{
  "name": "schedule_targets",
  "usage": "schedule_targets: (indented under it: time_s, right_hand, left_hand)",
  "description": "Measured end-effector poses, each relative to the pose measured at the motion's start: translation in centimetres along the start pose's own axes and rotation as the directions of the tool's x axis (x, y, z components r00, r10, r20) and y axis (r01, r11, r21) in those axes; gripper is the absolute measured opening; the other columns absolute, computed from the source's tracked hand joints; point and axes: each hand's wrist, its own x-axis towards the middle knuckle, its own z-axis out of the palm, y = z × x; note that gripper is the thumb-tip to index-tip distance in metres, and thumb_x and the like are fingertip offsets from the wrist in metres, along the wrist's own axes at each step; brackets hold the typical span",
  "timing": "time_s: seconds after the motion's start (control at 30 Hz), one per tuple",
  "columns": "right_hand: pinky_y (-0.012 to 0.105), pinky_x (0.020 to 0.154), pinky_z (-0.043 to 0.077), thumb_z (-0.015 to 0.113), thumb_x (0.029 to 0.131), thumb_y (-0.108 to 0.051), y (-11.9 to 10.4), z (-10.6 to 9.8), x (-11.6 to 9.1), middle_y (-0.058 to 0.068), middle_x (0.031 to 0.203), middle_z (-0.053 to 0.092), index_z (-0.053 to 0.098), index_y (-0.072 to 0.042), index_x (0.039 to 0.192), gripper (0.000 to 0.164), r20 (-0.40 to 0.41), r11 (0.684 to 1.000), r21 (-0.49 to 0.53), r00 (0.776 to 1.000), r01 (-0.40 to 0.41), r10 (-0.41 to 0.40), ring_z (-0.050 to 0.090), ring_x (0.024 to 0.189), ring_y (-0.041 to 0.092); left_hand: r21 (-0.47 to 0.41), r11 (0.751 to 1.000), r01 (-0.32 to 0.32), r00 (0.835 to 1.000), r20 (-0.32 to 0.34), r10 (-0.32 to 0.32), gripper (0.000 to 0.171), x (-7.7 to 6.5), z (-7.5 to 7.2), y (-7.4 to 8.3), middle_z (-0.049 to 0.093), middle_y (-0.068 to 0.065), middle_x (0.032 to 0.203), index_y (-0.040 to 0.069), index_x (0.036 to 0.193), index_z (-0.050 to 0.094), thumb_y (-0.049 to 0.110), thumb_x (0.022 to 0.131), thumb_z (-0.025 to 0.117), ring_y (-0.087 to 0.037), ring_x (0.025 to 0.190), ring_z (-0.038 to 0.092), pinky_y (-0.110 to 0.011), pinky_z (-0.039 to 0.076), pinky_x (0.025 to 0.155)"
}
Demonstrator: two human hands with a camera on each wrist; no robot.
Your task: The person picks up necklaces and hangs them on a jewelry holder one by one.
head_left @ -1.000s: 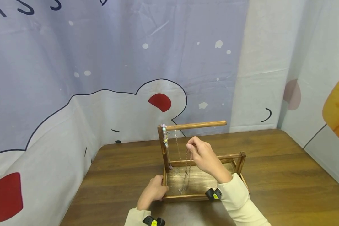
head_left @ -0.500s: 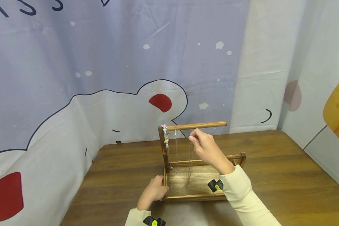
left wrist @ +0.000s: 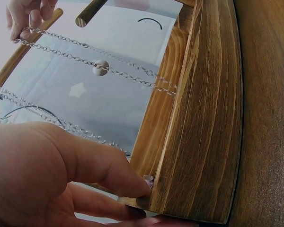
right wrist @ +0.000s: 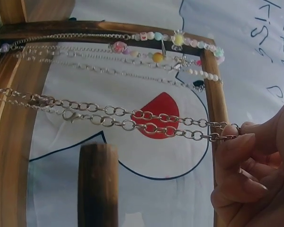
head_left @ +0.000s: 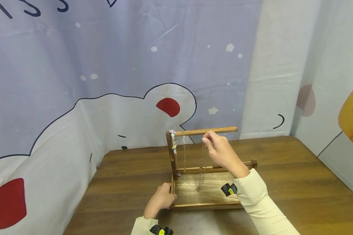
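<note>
My right hand (head_left: 222,150) pinches a silver chain necklace (right wrist: 151,116) between thumb and fingertips, just below and in front of the top bar (head_left: 191,132) of a wooden jewelry stand. The doubled chain hangs down towards the tray (head_left: 206,206) at the stand's base. At the tray's left end, my left hand (head_left: 161,197) grips the corner, its thumb on the wall and fingers around the outside. Near the upright, a pastel beaded necklace (right wrist: 178,39) hangs from the top bar, with a pearl-and-chain necklace (right wrist: 210,75) beside it.
A lower wooden bar (right wrist: 98,179) sticks out with a free end; its post (head_left: 254,164) stands at the tray's right. The stand rests on a brown wooden table (head_left: 297,182). Behind it hangs a printed curtain (head_left: 120,65).
My right hand has moved up and to the right, lifting the chain necklace closer to the top bar. The left hand keeps its place on the tray.
</note>
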Motion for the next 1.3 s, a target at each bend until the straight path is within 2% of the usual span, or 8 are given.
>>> schedule_targets:
  time_s: [0.17, 0.53, 0.77, 1.0, 1.3]
  right_hand:
    - [0.026, 0.053, 0.040, 0.049, 0.094, -0.012, 0.3, -0.6, -0.1, -0.003, 0.068, 0.054, 0.055, -0.006, 0.090, 0.009, -0.012, 1.000, -0.017, 1.000, -0.006, 0.005, 0.044, 0.055, 0.010]
    - [0.027, 0.053, 0.042, 0.046, 0.095, -0.014, 1.1, -1.6, -0.3, 0.007, 0.071, 0.059, 0.053, -0.005, 0.091, 0.012, -0.019, 0.999, -0.024, 0.999, -0.036, 0.035, 0.049, 0.058, 0.012]
    - [0.028, 0.053, 0.039, 0.047, 0.095, -0.015, 1.7, -2.6, -0.6, 0.001, 0.066, 0.057, 0.054, -0.006, 0.091, 0.012, -0.068, 0.997, -0.045, 0.996, -0.064, 0.061, 0.049, 0.055, 0.011]
    - [0.027, 0.051, 0.041, 0.046, 0.095, -0.015, 2.5, -3.3, -0.4, 0.001, 0.065, 0.057, 0.053, -0.005, 0.091, 0.012, -0.082, 0.997, -0.042, 0.995, -0.064, 0.060, 0.049, 0.053, 0.011]
    - [0.026, 0.047, 0.041, 0.045, 0.095, -0.014, 3.3, -4.3, -0.8, 0.004, 0.066, 0.057, 0.053, -0.004, 0.092, 0.013, -0.098, 0.995, -0.020, 0.991, -0.098, 0.095, 0.050, 0.052, 0.013]
  left_hand:
    - [0.003, 1.000, -0.004, 1.000, -0.003, 0.004, 0.025, -0.1, 0.0, -0.1, 0.053, -0.009, 0.062, -0.010, 0.097, 0.055, 0.000, 0.075, 0.053, -0.015, 0.041, 0.053, -0.029, 0.047, 0.038]
    - [-0.005, 1.000, 0.005, 1.000, 0.003, -0.005, 0.026, -0.1, 0.1, 0.0, 0.053, -0.010, 0.064, -0.011, 0.099, 0.054, 0.000, 0.076, 0.054, -0.015, 0.043, 0.053, -0.029, 0.047, 0.038]
    - [-0.003, 1.000, 0.001, 1.000, 0.001, -0.001, 0.027, -0.2, 0.1, 0.1, 0.053, -0.009, 0.063, -0.011, 0.100, 0.054, 0.000, 0.076, 0.054, -0.015, 0.042, 0.053, -0.028, 0.047, 0.038]
    - [0.017, 1.000, -0.014, 1.000, -0.020, 0.014, 0.023, -0.3, -0.2, 0.2, 0.052, -0.009, 0.064, -0.010, 0.095, 0.055, 0.000, 0.074, 0.054, -0.016, 0.042, 0.053, -0.028, 0.047, 0.038]
    - [0.009, 1.000, -0.014, 1.000, -0.016, 0.015, 0.024, -0.2, -0.1, 0.3, 0.052, -0.009, 0.061, -0.010, 0.096, 0.055, 0.000, 0.074, 0.054, -0.014, 0.041, 0.052, -0.028, 0.047, 0.038]
